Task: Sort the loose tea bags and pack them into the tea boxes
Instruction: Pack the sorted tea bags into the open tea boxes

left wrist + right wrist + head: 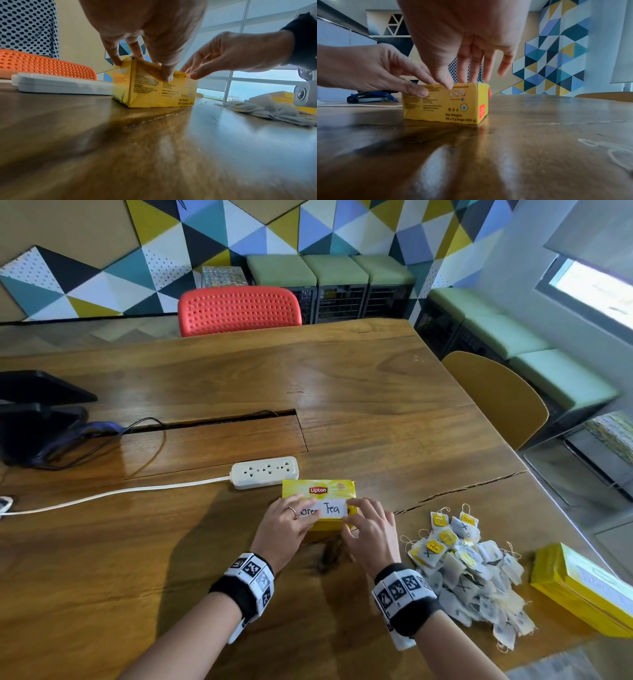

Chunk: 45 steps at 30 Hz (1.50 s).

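Spreading across nearly the whole head view is the broad brown wooden table (342, 378), glossy, with a dark crack running toward its right edge. Behind it stands the red perforated plastic chair (239, 310), and at the right side the mustard-yellow rounded chair (496, 398). Down at the table's right edge lies the second yellow cardboard tea box (582, 590), tipped at an angle, well apart from the hands. Just beside it sprawls the heap of loose white paper tea bags (469, 573) with yellow tags and strings, some marked with a black X. Further left sits the white plastic power strip (264, 472), its white cord trailing off to the left.

Now to the centre: the yellow Lipton cardboard tea box (318, 505) stands flat on the table, just in front of the power strip, a white handwritten label (329, 509) on its closed top. The left hand (286, 529) grips it from above, fingers bent over the top and thumb (166, 74) pressed on the near side panel. The right hand (371, 534) comes in at the box's right end, fingers only lightly curved and spread over the top edge, thumb tip (447, 84) touching the near face: more a resting touch than a clamp. A thin ring (291, 511) shows on a left-hand finger.
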Each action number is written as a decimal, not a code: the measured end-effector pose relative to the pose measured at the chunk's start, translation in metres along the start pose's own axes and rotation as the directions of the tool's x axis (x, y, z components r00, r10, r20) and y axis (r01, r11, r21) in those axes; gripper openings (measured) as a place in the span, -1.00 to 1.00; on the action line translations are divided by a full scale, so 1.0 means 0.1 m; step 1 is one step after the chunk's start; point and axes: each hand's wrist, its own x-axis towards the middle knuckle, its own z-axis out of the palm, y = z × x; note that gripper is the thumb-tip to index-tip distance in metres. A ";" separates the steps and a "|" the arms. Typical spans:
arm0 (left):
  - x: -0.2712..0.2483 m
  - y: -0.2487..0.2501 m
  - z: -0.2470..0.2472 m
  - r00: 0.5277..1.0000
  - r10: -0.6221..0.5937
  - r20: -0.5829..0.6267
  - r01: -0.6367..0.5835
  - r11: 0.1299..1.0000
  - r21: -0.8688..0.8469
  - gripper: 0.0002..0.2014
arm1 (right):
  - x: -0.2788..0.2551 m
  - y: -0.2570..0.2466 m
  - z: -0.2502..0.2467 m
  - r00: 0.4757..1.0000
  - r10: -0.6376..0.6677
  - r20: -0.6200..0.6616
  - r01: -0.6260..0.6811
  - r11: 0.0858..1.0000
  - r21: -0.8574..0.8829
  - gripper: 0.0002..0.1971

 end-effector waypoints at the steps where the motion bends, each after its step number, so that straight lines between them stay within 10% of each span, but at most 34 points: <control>1: 0.02 0.00 -0.01 1.000 -0.007 -0.013 0.007 1.000 -0.021 -0.69 | 0.02 -0.02 0.00 1.000 -0.006 0.022 0.006 1.000 0.003 -0.85; 4: 0.06 -0.02 -0.06 1.000 -0.013 -0.017 0.011 0.997 -0.078 -0.89 | 0.09 -0.09 0.04 0.995 -0.013 0.100 0.007 0.999 0.052 -0.73; 11: 0.20 -0.08 -0.01 0.935 -0.354 0.037 0.355 0.919 -0.173 -0.48 | 0.23 -0.21 0.11 0.898 0.080 0.432 -0.097 0.995 0.017 -0.34; 19: 0.22 0.00 0.08 0.785 -0.569 0.247 0.619 0.702 -0.351 -0.17 | 0.30 -0.26 0.16 0.883 0.302 0.360 -0.407 0.874 0.265 -0.19; 27: 0.20 0.06 0.18 0.746 -0.623 0.234 0.656 0.630 -0.416 -0.21 | 0.38 -0.22 0.12 0.851 0.413 0.325 -0.518 0.766 0.382 -0.05; 35: 0.19 0.02 0.19 0.776 -0.602 0.186 0.611 0.647 -0.456 -0.31 | 0.48 -0.22 0.16 0.859 0.201 0.472 -0.211 0.977 -0.032 -0.17; 45: 0.16 -0.08 0.11 0.719 -0.684 0.120 0.646 0.596 -0.477 -0.48 | 0.33 -0.13 0.18 0.850 0.022 0.527 0.021 0.997 -0.076 -0.36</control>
